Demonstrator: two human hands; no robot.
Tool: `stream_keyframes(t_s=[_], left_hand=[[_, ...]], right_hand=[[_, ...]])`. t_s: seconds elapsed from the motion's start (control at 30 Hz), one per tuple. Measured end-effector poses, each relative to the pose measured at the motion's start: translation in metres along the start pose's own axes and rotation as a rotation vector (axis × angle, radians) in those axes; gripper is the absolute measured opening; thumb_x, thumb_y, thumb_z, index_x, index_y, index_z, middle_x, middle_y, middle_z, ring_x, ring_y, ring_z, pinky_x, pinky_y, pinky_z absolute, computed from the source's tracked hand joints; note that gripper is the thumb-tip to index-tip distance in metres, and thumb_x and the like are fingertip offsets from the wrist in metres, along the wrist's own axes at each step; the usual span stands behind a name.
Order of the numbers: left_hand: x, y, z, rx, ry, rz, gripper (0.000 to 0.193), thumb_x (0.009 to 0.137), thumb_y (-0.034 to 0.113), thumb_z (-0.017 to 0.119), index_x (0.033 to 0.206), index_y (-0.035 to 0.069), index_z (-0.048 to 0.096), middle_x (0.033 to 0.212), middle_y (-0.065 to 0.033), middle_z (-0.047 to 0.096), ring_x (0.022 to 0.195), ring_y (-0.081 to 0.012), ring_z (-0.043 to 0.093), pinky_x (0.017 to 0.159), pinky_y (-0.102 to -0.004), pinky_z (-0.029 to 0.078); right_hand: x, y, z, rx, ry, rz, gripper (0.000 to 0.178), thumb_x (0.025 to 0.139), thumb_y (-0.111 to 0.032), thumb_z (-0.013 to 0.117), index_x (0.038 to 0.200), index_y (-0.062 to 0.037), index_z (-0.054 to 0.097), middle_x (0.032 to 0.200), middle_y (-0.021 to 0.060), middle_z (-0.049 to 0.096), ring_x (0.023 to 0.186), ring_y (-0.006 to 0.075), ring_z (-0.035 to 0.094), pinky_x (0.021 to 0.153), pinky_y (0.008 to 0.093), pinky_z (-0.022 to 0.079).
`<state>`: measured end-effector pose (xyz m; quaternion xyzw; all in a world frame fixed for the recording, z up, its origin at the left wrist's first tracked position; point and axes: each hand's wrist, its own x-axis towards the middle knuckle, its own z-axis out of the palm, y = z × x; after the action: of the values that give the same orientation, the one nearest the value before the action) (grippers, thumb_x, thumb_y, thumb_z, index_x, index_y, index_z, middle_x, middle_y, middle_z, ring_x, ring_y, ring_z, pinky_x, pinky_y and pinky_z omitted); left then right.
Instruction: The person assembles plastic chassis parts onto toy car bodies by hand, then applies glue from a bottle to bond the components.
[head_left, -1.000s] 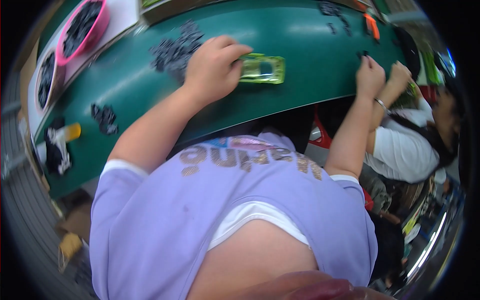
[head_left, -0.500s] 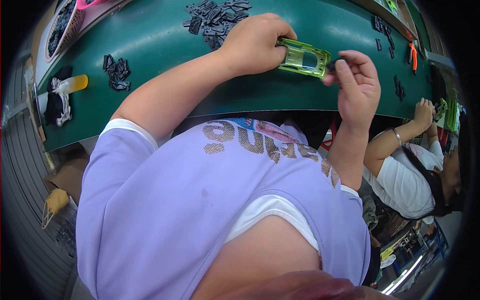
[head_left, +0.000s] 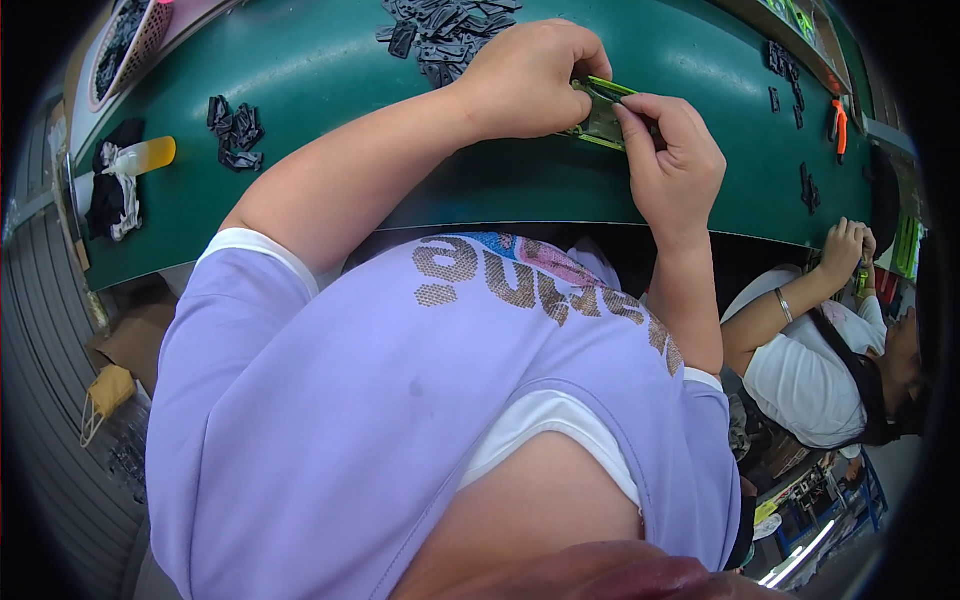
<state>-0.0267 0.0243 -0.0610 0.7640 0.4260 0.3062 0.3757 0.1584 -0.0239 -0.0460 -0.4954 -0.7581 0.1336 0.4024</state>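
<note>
My left hand (head_left: 530, 85) is closed round the left end of a translucent green toy car shell (head_left: 603, 128), held above the green table and tilted on its side. At the shell's right end, my right hand (head_left: 675, 160) is closed, thumb and forefinger pinched against it. A small black plastic part is mostly hidden by those fingers; just how it sits against the shell cannot be made out. Beyond my left hand lies a large heap of black plastic parts (head_left: 445, 35).
A smaller black pile (head_left: 237, 130) lies left, near a yellow-bottomed bottle (head_left: 150, 157) and dark cloth. A pink basket (head_left: 150, 40) stands far left. Orange-handled cutters (head_left: 839, 130) and black parts (head_left: 785, 65) lie right. A co-worker (head_left: 810, 370) sits at the right, hands at green pieces.
My right hand has moved left and in against the shell, carrying the small black part to it. The shell has turned from lying face-up to a steeper tilt.
</note>
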Motion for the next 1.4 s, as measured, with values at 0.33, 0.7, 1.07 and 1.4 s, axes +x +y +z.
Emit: stream_keyframes(t_s=[0.33, 0.7, 1.07, 1.4], left_hand=[[0.001, 0.000, 0.000, -0.001, -0.015, -0.043, 0.020, 0.074, 0.001, 0.066, 0.094, -0.001, 0.067, 0.083, -0.0089, 0.068, 0.076, -0.0155, 0.066, 0.068, -0.0285, 0.054], [0.001, -0.001, -0.002, -0.022, 0.003, -0.035, 0.018, 0.075, 0.007, 0.070, 0.092, 0.001, 0.072, 0.082, -0.0126, 0.071, 0.074, -0.0218, 0.069, 0.067, -0.0318, 0.055], [0.003, 0.016, -0.014, -0.069, 0.032, -0.026, 0.013, 0.074, 0.011, 0.072, 0.082, 0.000, 0.073, 0.073, -0.0182, 0.068, 0.065, -0.0283, 0.068, 0.063, -0.0353, 0.053], [0.002, -0.001, -0.005, 0.176, 0.011, 0.168, 0.011, 0.077, 0.010, 0.073, 0.084, 0.002, 0.072, 0.080, -0.0139, 0.069, 0.070, -0.0289, 0.066, 0.066, -0.0369, 0.053]], right_hand=[[0.005, -0.001, -0.004, -0.115, -0.089, 0.037, 0.004, 0.080, -0.006, 0.071, 0.083, -0.0055, 0.069, 0.079, 0.0082, 0.066, 0.071, 0.0254, 0.065, 0.061, 0.0334, 0.051], [0.005, 0.001, 0.003, -0.130, -0.001, -0.027, 0.006, 0.078, -0.007, 0.075, 0.081, -0.0059, 0.070, 0.078, 0.0082, 0.069, 0.070, 0.0238, 0.067, 0.062, 0.0321, 0.053], [0.021, 0.007, -0.009, -0.439, -0.042, -0.292, 0.011, 0.078, -0.013, 0.074, 0.088, -0.0090, 0.072, 0.081, 0.0047, 0.064, 0.081, 0.0228, 0.061, 0.071, 0.0346, 0.051], [0.029, 0.011, -0.019, -0.524, -0.356, -0.344, 0.008, 0.084, -0.016, 0.068, 0.085, -0.0083, 0.068, 0.084, 0.0051, 0.065, 0.086, 0.0242, 0.064, 0.074, 0.0358, 0.054]])
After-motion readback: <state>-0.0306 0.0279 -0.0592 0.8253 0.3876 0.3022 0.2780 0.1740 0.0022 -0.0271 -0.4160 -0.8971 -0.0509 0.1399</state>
